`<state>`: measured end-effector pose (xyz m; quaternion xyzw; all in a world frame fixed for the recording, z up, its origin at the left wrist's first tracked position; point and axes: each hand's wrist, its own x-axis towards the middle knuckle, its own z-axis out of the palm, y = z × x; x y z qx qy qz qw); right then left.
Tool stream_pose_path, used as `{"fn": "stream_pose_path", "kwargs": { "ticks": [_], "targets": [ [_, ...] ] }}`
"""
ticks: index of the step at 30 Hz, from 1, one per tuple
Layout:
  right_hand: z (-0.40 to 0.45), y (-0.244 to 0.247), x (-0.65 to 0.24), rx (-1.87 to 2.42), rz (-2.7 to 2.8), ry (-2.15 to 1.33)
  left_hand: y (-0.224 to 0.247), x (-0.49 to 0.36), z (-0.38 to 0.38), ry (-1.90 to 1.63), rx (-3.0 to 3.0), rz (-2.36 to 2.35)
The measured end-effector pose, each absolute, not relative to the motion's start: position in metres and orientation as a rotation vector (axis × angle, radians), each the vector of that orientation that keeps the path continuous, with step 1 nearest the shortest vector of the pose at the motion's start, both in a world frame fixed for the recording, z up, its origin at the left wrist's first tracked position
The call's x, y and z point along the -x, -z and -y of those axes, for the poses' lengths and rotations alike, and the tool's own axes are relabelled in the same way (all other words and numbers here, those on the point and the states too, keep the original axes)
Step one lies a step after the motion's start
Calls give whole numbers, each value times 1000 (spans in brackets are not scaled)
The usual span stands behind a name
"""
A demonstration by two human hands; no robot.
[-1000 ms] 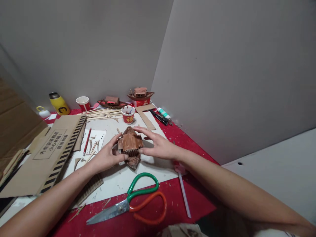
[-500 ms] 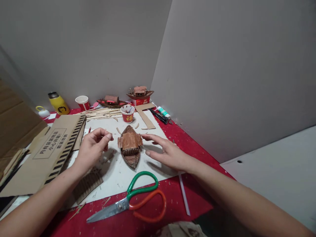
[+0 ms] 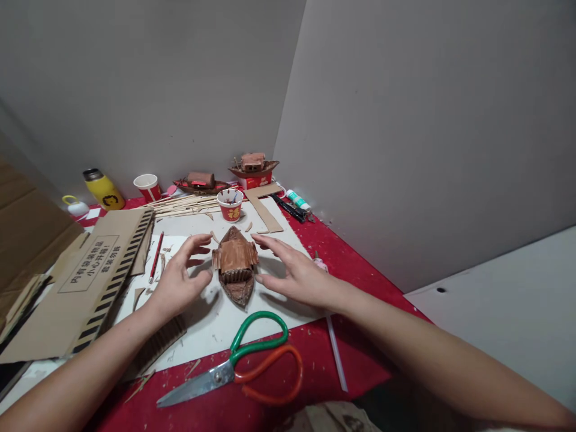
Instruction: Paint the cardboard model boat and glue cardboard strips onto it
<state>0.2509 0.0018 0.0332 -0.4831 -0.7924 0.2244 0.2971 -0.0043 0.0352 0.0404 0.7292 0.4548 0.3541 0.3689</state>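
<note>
The left hand [image 3: 180,283] is bent like a big C, its grip spread wide with nothing in it, just left of the little brown boat [image 3: 234,257]. The boat sits on a white sheet [image 3: 204,339], its long way going from near to far, the near tip a bit to the right. The right hand [image 3: 294,270] is spread wide too, holding nothing. It is the closer one: its fingertips are right by the boat's side, maybe touching, I can't tell. Flat cardboard [image 3: 101,258] lies far left, big scissors [image 3: 222,375] in front, red desk [image 3: 360,354] on the right, then a grey wall [image 3: 418,132].
</note>
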Motion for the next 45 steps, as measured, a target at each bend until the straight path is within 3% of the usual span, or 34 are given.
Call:
{"fn": "stream_pose_path", "kwargs": {
  "ticks": [18, 35, 45],
  "targets": [
    [-23, -20, -200, 1243, 2457, -49, -9, -6, -48, -802, -1640, -928],
    [-30, -4, -196, 1190, 2418, -14, 4, -12, -47, -909, -1748, -808],
    [-32, -20, -201, 1165, 2501, -62, 7, -9, -50, -908, -1759, -786]
  ]
}}
